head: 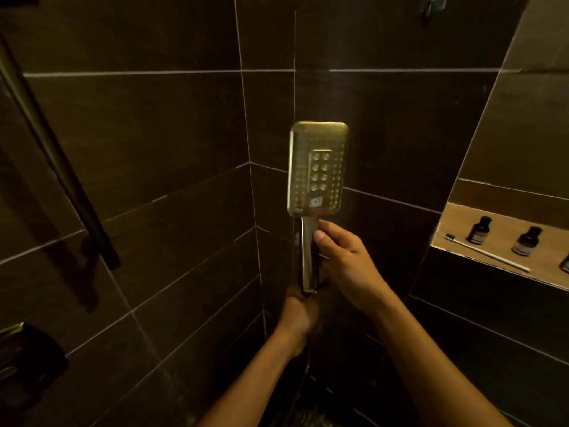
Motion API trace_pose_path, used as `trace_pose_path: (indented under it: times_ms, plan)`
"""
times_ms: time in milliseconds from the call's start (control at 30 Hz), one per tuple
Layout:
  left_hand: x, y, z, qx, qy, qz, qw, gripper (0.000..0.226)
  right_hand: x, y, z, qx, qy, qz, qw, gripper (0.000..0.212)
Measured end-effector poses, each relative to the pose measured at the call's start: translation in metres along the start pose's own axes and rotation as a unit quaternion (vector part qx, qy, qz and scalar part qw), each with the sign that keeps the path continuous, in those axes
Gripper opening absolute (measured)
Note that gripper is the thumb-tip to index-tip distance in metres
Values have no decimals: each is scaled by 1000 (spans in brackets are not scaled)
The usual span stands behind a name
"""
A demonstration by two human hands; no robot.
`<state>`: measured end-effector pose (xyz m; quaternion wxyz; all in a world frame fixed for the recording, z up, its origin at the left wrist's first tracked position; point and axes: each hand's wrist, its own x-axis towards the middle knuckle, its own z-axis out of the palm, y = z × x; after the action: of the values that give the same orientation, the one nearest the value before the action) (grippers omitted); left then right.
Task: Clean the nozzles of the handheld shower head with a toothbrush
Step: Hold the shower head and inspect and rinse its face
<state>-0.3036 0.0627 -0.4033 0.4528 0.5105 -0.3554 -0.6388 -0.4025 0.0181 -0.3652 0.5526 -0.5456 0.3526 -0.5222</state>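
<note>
A rectangular gold handheld shower head (318, 167) stands upright in front of the dark tiled corner, its nozzle face turned toward me. My right hand (348, 263) grips the upper part of its handle (308, 257), thumb near the neck. My left hand (300, 315) holds the bottom end of the handle, where the hose goes down into shadow. A white toothbrush (488, 253) lies on the wall niche shelf at the right, bristles toward the left, apart from both hands.
Small dark bottles (479, 230) (527, 241) stand on the lit niche shelf (455, 220) behind the toothbrush. A dark slanted rail (58, 158) runs down the left wall, with a dark fitting (27, 355) below it. Dark tiles surround everything.
</note>
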Motion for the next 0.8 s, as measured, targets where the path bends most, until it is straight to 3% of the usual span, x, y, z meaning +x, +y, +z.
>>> trace_pose_path:
  times_ms: [67, 100, 167, 267, 367, 433, 533, 633, 700, 800]
  plan:
    - [5, -2, -2, 13, 0, 13, 1000, 17, 0, 1, 1, 25, -3, 8, 1000, 29]
    - [11, -6, -4, 37, -22, 16, 999, 14, 0, 1, 0, 31, 1, 12, 999, 28]
    - [24, -15, -7, 47, 9, 16, 999, 9, -2, -1, 2, 21, 20, 14, 999, 25]
    - [30, -18, -7, 76, 36, 31, 996, 38, -5, -4, 7, -122, 49, -37, 991, 16]
    - [33, -19, -11, 62, 21, 27, 998, 23, -6, -4, 10, -231, 76, -76, 967, 16]
    - [30, -17, -12, 18, -9, 2, 1000, 14, -7, -5, 11, -211, 89, -62, 972, 24]
    - [29, -19, -13, -1, 9, 8, 1000, 20, -6, -5, 10, -206, 72, -55, 974, 43]
    - [29, -19, -15, -6, 28, -1, 1000, 32, -6, -4, 11, -160, 31, -40, 986, 33]
    - [29, -16, -15, -7, 17, -2, 1000, 27, -7, -6, 14, -103, 9, -28, 994, 20]
    - [24, -12, -10, -5, -2, 16, 1000, 11, -4, -6, 16, -55, 9, -5, 998, 21]
